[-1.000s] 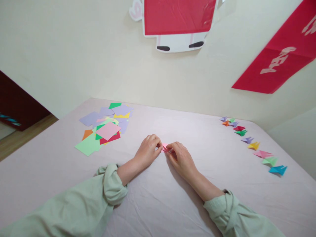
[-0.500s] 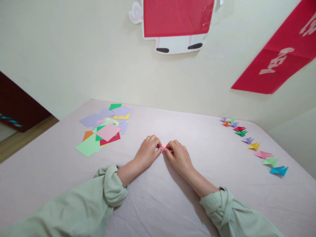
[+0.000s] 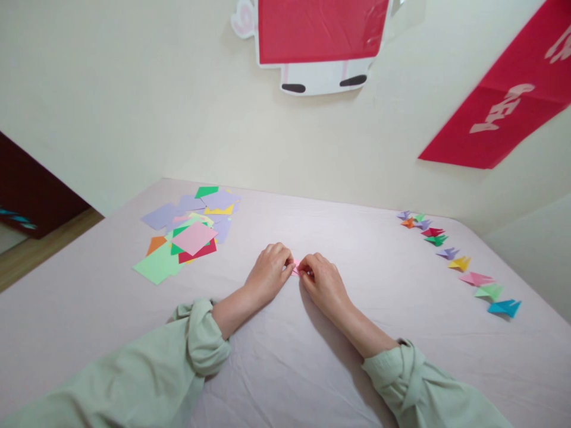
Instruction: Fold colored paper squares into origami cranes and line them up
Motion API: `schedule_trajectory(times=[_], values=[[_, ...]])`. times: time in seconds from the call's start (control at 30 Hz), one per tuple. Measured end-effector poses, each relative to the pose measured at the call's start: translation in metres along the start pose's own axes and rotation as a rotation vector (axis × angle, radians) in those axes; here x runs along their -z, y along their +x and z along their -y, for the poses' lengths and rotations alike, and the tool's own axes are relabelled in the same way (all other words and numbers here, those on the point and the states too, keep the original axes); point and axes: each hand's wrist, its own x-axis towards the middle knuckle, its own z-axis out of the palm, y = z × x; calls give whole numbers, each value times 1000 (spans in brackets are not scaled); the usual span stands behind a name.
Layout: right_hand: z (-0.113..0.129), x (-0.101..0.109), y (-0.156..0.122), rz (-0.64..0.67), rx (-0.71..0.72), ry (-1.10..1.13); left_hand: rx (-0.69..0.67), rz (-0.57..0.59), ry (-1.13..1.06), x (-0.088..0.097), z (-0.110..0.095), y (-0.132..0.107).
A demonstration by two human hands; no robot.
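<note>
A small piece of folded pink paper (image 3: 295, 268) lies between my hands, near the middle of the cloth-covered table. My left hand (image 3: 270, 270) pinches its left side between thumb and fingers. On the opposite side, the curled fingers of my right hand (image 3: 323, 279) grip the paper too. Most of the paper is hidden by the fingertips, so its exact folded shape cannot be made out.
Loose coloured paper sheets (image 3: 194, 238) lie overlapping on the left of the table (image 3: 285, 368). Along the right runs a line of several small folded paper figures (image 3: 459, 263). Behind the table rises a wall (image 3: 312, 142) with red decorations (image 3: 323, 30).
Both hands stay almost in place, still pinching the pink paper. Slightly more of the paper shows between the fingertips, and the view has shifted a little.
</note>
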Motion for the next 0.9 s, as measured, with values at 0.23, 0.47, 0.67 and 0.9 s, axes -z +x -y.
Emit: schedule_trajectory(times=[0.23, 0.47, 0.67, 0.9], values=[[-2, 2, -2, 6, 22, 30, -5, 11, 13, -2, 0, 2], [-6, 0, -4, 23, 51, 22, -60, 32, -15, 3, -2, 4], [-3, 2, -3, 42, 32, -1, -84, 57, -31, 3, 1, 6], [0, 2, -4, 42, 61, -93, -78, 53, -16, 2, 2, 6]])
